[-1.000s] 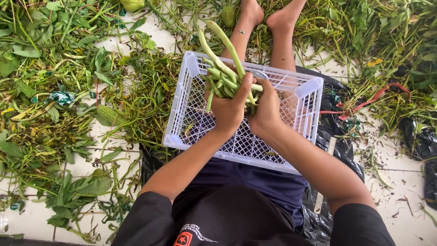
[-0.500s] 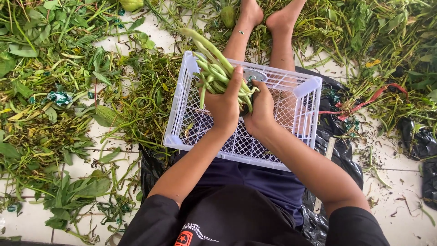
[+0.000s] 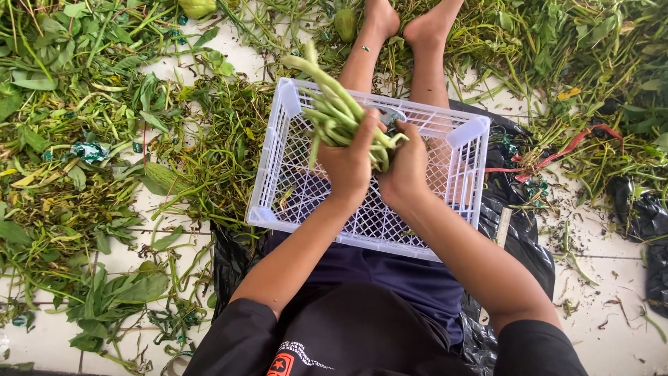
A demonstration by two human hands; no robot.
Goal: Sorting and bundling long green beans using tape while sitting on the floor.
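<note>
A person sits on the floor with a white plastic crate (image 3: pixel 278 167) resting across their lap, in the middle of the frame. Both hands are up over the crate. The left hand (image 3: pixel 350 161) is wrapped tight around a bunch of long green beans (image 3: pixel 332 104). The beans stick out toward the upper left, past the crate's far rim. The right hand (image 3: pixel 406 166) is just beside the left one, touching the lower ends of the same bunch. Its fingers are curled in around those ends, so both hands hold the beans together.

The crate looks bare inside, with dark blue shorts (image 3: pixel 410 278) showing under its mesh. Two bare feet (image 3: pixel 407 21) reach out at the top of the frame. Green leaves and stems (image 3: pixel 83 139) lie all over the white floor on the left and top. A black plastic sheet (image 3: pixel 518 230) lies under the person on the right, and a red strip (image 3: pixel 577 143) rests near it.
</note>
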